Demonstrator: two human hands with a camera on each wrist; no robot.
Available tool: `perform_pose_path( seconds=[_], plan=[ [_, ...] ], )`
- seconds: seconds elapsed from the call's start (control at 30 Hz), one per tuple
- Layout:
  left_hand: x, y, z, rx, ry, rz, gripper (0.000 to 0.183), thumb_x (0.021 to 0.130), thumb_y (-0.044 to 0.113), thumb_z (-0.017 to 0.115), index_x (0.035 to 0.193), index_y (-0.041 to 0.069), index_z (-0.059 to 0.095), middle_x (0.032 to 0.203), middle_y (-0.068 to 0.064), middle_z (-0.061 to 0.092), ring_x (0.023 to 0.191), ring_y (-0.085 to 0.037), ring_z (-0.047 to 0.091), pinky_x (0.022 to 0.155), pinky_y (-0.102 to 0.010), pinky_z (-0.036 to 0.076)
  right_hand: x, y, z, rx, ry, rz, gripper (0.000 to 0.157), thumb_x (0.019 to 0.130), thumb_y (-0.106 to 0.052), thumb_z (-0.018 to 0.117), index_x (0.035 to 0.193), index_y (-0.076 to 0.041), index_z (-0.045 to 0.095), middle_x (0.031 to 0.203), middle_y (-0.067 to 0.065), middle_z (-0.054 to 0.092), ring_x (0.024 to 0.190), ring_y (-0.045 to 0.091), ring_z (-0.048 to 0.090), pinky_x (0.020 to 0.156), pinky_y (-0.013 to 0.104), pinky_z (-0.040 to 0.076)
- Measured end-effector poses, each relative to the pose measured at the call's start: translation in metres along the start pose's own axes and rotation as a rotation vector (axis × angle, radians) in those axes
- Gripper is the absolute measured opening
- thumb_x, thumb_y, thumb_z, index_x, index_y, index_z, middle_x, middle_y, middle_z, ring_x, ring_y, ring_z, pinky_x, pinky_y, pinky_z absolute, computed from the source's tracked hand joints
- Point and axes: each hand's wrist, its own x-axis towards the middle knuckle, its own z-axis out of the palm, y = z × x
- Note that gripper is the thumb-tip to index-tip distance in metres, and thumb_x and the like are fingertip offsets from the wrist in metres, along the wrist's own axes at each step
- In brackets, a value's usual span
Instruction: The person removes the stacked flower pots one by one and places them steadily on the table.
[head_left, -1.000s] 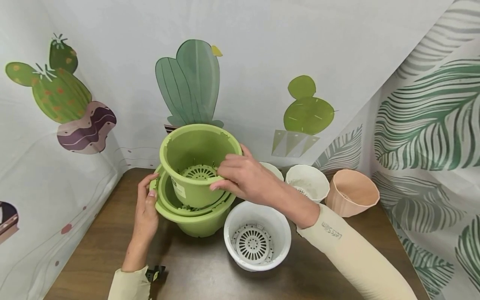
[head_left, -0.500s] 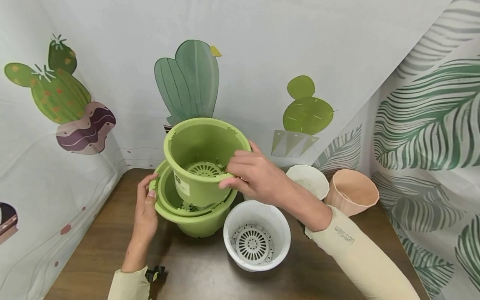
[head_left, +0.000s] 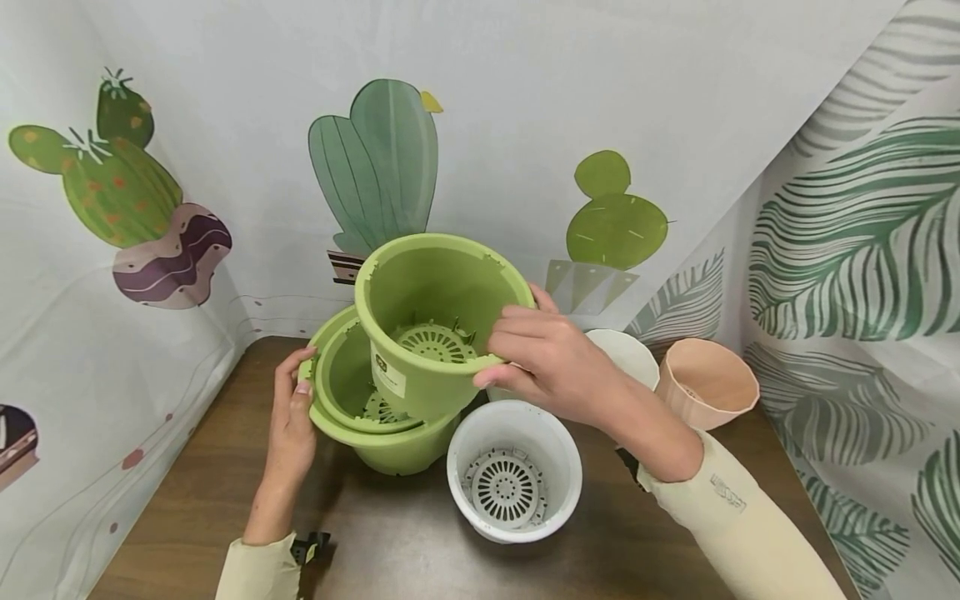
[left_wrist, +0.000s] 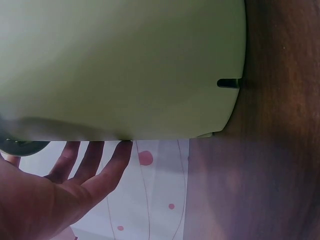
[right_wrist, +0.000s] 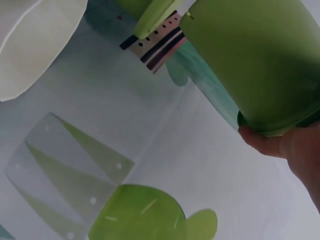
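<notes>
Cactus-print backdrop (head_left: 510, 108), leafy cloth (head_left: 862, 258); brown table (head_left: 607, 542)

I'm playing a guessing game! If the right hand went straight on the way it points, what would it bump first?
Probably the green pot it grips: the right hand points across it, leftward and away from the person. Beyond that, depth is hard to judge.

From the head, looks forward and down over the surface (head_left: 390, 542) to its far edge and the printed cloth (head_left: 495, 125). From the left wrist, very near the outer green pot (left_wrist: 125, 75), looks toward the surface's left edge. From the right wrist, near the upper green pot (right_wrist: 260, 65), faces the cloth past the far edge, nearly inverted. Shares that pot and a cactus print (right_wrist: 137, 212) with the head.
</notes>
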Motion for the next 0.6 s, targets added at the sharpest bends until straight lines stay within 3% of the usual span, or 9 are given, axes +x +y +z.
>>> perform_pose_path(
  seconds=[0.23,0.6],
  plan=[
    [0.0,-0.001,0.0,0.01,0.002,0.0,0.047,0.112,0.014,0.032,0.157,0.011,0.044,0.142,-0.006,0.053,0.113,-0.022,0.06,0.097,-0.018,0.048,-0.011,-0.007,-0.014,-0.014,0.009,0.024,0.051,0.107,-0.055,0.046,0.08,-0.014,0.061,0.077,-0.006,0.058,0.076,0.012,0.05,0.108,0.066,0.039],
    [0.0,-0.001,0.001,0.011,0.003,-0.005,0.048,0.111,0.012,0.032,0.158,0.012,0.044,0.144,-0.004,0.052,0.116,-0.017,0.059,0.1,-0.018,0.046,-0.028,-0.016,-0.031,-0.016,0.077,-0.033,0.045,0.107,-0.049,0.051,0.08,-0.015,0.06,0.082,-0.008,0.062,0.077,0.011,0.053,0.106,0.062,0.04]
  ],
)
